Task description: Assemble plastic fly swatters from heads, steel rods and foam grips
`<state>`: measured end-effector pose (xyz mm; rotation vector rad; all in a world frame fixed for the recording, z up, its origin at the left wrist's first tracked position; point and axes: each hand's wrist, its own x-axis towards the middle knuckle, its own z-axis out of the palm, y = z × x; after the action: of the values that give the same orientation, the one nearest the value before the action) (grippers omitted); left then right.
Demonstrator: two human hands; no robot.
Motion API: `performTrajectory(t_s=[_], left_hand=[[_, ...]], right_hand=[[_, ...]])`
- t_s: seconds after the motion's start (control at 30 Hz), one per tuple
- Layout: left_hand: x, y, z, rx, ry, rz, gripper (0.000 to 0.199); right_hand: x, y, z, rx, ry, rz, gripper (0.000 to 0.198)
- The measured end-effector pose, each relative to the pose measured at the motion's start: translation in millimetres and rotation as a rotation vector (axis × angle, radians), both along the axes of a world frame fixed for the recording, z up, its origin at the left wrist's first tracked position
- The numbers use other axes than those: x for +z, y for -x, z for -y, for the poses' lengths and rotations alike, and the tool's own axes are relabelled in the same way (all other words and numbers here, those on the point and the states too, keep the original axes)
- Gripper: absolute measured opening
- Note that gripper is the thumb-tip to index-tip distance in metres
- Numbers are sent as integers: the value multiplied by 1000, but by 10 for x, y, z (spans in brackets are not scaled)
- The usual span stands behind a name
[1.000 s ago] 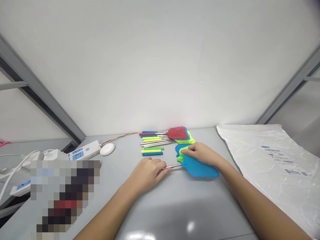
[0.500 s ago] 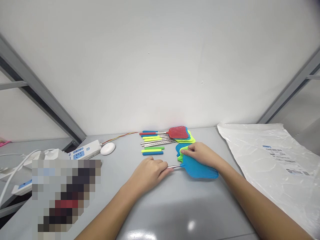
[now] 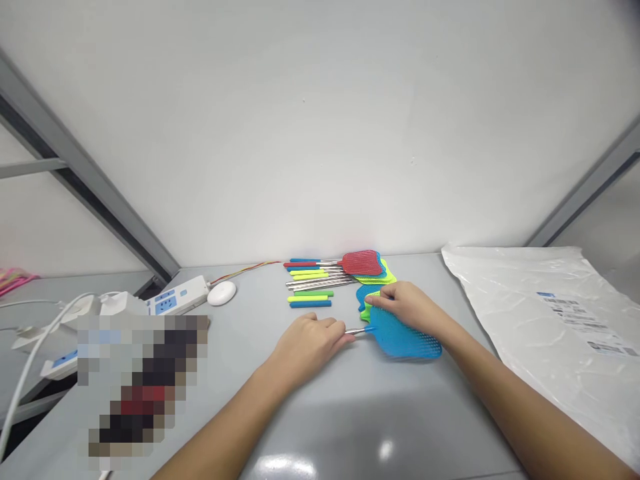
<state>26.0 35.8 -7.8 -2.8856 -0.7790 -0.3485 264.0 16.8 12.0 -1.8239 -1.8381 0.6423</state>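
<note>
My left hand (image 3: 311, 343) is closed around the metal rod (image 3: 357, 332) of a blue fly swatter, near where the rod meets the head. My right hand (image 3: 413, 308) pinches the upper edge of the blue swatter head (image 3: 407, 339), thumb and fingers together. Partly behind this hand lie loose green (image 3: 365, 315) and blue (image 3: 361, 293) heads. Farther back, several fly swatters are stacked, a red head (image 3: 363, 263) on top. Bare metal rods (image 3: 320, 284) lie beside that stack. In front of them are loose green (image 3: 320, 293), yellow (image 3: 305, 299) and blue (image 3: 310, 304) handle sleeves.
A white plastic mailing bag (image 3: 505, 287) with printed labels covers the right of the grey table (image 3: 370, 427). To the left are a power strip (image 3: 187, 293) with plugs and cables, a round white device (image 3: 221, 293) and a pixelated object (image 3: 150, 387). A wall stands behind.
The whole scene has shifted slightly to the right in the picture. Both hands keep their hold on the blue fly swatter, with little visible movement against the table.
</note>
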Motion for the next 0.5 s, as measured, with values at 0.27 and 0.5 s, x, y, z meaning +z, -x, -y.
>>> performTrajectory(t_s=[0.27,0.5], left_hand=[[90,50,-35,46,33,46,41],[144,197,-171,252,84,187,40]], right_hand=[[51,9,21,-21,-62,-126,48],[175,-103,5,-314,-125,-851,49]])
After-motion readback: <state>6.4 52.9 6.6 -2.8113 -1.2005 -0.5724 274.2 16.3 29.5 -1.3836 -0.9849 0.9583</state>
